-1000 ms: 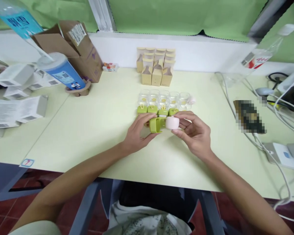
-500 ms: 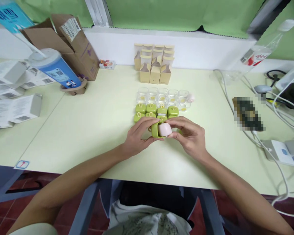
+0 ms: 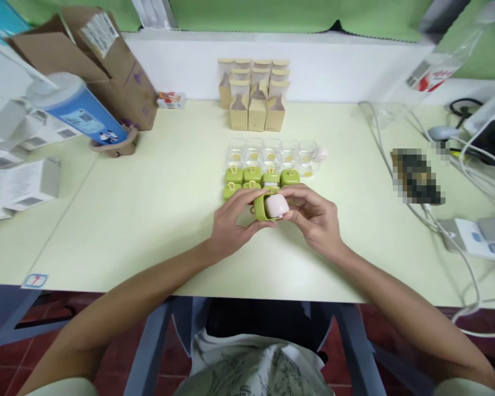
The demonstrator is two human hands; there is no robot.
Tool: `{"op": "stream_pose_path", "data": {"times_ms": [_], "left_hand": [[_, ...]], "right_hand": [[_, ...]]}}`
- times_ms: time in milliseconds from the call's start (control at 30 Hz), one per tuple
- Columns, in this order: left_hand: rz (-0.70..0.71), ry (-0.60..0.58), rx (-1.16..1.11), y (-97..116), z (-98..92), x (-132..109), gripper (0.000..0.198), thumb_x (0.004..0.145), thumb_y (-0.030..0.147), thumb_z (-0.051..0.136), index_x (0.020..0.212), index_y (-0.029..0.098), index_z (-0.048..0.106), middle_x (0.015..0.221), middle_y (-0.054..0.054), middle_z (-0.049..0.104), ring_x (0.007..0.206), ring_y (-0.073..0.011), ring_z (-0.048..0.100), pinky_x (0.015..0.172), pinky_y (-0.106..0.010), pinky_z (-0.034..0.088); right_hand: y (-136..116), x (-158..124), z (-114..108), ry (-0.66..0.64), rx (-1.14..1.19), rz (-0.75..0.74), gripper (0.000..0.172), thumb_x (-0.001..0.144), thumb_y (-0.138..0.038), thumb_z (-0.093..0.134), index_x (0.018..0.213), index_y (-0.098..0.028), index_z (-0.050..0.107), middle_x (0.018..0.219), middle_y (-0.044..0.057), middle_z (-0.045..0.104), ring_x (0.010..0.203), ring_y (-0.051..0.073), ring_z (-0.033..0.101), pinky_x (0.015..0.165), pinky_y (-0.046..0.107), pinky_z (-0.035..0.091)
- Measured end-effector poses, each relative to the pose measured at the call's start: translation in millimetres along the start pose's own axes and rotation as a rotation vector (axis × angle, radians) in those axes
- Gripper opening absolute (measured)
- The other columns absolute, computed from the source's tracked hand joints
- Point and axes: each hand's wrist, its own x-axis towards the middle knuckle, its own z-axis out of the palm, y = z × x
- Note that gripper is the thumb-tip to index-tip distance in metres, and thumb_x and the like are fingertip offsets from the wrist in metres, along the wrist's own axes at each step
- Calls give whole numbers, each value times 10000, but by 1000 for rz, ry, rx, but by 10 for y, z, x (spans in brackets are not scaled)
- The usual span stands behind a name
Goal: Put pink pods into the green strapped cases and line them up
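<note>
As the head view shows it, the unit in hand looks partway done: the pink piece (image 3: 276, 205) sits partly inside the green case (image 3: 259, 208), its rounded end bulging from the opening, so it seems not yet seated. The left hand (image 3: 233, 223) has the case pinched between thumb and fingers, opening to the right. The right hand (image 3: 317, 220) has thumb and forefinger closed lightly about the piece's outer end. Both things are held above the table (image 3: 148, 220), near the other cases (image 3: 252, 175), which stand in rows and look closed, though one shows a pale band. Behind are clear cups (image 3: 271, 157), with a pink object (image 3: 320, 154) at their right end; whether it is left to do, I cannot tell. Glossy and yellow-green, the case has a small loop; the piece is smooth and pale.
</note>
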Motion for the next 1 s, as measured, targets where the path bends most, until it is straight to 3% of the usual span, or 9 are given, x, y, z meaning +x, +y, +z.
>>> {"op": "stream_pose_path", "data": {"times_ms": [200,400,533,633,700,833,1000], "left_hand": [[54,40,-16,11,29,-12,568,875,471,903,1348,252,679,1153,-64,815,1033,-208,783,883,-353,659],[25,122,55,-23,77,-21,581,869,556,894,1284,262,613,1148,-52,729,1066,-210,750,907,-384,646],[101,6,8,-24,50,47,689,899,690,798,1374,245,570,1220,-101,706,1146,-245,724,943,-420,640],[121,-33,3,16,7,104,449,1031,500,726,1372,226,626,1238,-116,721,1177,-229,722,985,-409,634],[108,-16,-10,52,-7,122,345,1021,365,768,1314,216,666,1206,-104,740,1144,-211,735,974,-386,639],[73,-7,-90,114,-4,128,350,952,328,852,1246,227,692,1134,-75,781,1069,-205,761,913,-373,666],[143,21,-47,134,-9,144,384,925,266,878,1272,224,718,1136,-74,799,1070,-208,777,966,-403,663]], "right_hand": [[-3,-13,-48,-74,43,-93,340,923,-310,882,1247,-358,791,1250,53,699,1125,229,709,869,363,663],[-50,-28,21,-226,268,115,430,1011,-371,782,1430,-440,709,1460,47,664,1074,220,772,857,410,715],[-23,-32,14,-153,125,46,436,976,-346,829,1402,-405,755,1421,55,710,1190,242,741,944,410,685],[-21,-19,-28,-114,5,-35,429,1011,-309,788,1427,-405,744,1397,50,761,1122,220,763,931,394,663],[-37,-15,-37,-85,-100,-123,377,1062,-288,711,1420,-397,754,1372,50,784,1143,222,765,962,407,648],[-67,-19,-12,-22,-241,-268,323,1077,-245,673,1331,-384,814,1250,47,820,1186,233,764,1029,433,633],[-64,-38,31,12,-269,-278,321,1049,-225,712,1322,-352,822,1245,58,828,1177,236,778,1009,427,650]]}}
